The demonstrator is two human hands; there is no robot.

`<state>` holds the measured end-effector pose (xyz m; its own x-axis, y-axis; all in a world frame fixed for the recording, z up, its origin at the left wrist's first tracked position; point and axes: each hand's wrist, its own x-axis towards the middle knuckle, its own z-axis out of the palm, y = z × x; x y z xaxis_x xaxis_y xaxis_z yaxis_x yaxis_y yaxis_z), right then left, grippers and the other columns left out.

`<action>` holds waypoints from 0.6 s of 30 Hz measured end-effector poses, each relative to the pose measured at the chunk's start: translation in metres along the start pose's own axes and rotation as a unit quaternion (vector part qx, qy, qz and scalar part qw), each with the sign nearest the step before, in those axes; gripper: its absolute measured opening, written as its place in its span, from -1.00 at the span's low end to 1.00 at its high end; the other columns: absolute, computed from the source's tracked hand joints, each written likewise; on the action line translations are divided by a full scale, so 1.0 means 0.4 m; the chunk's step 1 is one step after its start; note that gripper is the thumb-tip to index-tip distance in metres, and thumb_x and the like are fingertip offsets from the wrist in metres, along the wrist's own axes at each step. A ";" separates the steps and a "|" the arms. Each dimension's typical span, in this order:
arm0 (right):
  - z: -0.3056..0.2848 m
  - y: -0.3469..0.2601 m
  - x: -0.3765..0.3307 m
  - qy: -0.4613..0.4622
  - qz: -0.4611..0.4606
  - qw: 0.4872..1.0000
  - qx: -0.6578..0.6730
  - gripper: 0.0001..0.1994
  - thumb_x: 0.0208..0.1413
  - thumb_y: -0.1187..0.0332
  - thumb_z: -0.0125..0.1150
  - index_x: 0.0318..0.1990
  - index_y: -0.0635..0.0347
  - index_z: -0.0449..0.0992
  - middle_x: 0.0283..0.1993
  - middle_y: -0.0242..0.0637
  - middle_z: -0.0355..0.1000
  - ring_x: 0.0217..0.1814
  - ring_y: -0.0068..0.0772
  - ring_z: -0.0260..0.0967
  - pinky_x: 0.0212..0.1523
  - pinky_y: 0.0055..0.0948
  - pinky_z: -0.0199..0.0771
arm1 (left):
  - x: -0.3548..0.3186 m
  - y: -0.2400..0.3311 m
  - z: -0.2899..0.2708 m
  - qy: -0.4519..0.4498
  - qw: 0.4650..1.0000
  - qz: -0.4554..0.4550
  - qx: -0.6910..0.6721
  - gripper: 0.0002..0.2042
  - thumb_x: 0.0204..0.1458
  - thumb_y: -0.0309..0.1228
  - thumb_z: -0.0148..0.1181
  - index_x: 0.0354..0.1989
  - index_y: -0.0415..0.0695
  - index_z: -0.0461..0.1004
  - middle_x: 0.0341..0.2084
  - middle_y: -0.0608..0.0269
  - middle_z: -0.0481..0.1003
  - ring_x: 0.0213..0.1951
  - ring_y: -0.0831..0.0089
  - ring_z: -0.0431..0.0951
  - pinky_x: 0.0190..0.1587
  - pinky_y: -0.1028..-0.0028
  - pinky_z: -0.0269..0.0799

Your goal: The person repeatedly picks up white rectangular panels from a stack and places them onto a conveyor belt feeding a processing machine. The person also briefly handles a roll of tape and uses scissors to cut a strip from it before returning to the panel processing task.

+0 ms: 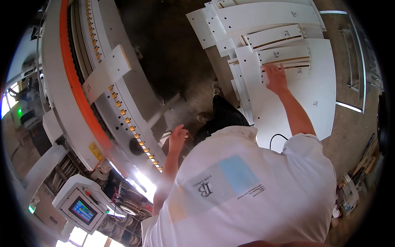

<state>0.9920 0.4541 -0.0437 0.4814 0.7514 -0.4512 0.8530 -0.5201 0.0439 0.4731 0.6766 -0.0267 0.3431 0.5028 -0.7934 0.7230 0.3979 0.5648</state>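
My right hand [275, 77] reaches out to the stack of boards on the right. Its fingers are apart and lie at the left end of a narrow white panel [290, 68] with a dark groove along it. A similar narrow panel [284, 54] lies just beyond. Both rest on a large white board [312, 88] with a curved look at its edge. My left hand [177, 138] hangs in the air beside the machine, fingers loosely bent and apart, with nothing visible in it. A white panel piece [108, 74] lies across the machine's bed, away from both hands.
At left runs a long machine [76, 90] with an orange stripe and a row of yellow rollers [123, 112]. Its control screen [83, 209] stands lower left. More white panels [263, 18] are stacked at the far right. A metal frame [362, 61] stands beyond them.
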 end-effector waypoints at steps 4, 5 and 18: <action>-0.015 0.092 0.065 0.058 0.007 0.998 0.001 -0.12 -0.20 0.30 0.51 0.37 -0.14 0.19 0.40 -0.47 0.24 0.51 -0.34 0.09 0.53 0.12 -0.10 | 0.022 0.026 0.029 -0.022 0.999 -0.004 0.026 -0.63 0.19 -0.35 0.16 0.16 -0.18 0.45 -0.26 0.24 0.64 -0.29 0.52 0.63 -0.19 0.52 0.52; -0.005 0.120 0.087 0.073 -0.003 0.997 -0.003 -0.10 -0.20 0.29 0.52 0.38 -0.13 0.18 0.41 -0.46 0.23 0.51 -0.34 0.08 0.54 0.12 -0.11 | 0.031 0.029 0.039 -0.032 0.998 -0.001 0.047 -0.63 0.20 -0.34 0.16 0.16 -0.18 0.45 -0.26 0.22 0.64 -0.28 0.51 0.63 -0.18 0.51 0.53; 0.083 0.204 0.158 -0.026 -0.009 0.999 -0.045 -0.26 -0.09 0.28 0.42 0.32 0.01 0.28 0.40 -0.29 0.22 0.54 -0.22 0.02 0.59 0.02 -0.24 | 0.244 0.289 0.247 -0.158 0.916 0.147 0.338 -0.62 0.19 -0.23 0.15 0.16 -0.06 0.46 -0.21 0.17 0.63 -0.19 0.32 0.65 -0.08 0.35 0.53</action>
<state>1.0852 0.4458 -0.0980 0.4575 0.7369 -0.4977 0.8769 -0.4668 0.1149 0.6495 0.6957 -0.0611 0.6611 0.2226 -0.7165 0.7416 -0.3391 0.5789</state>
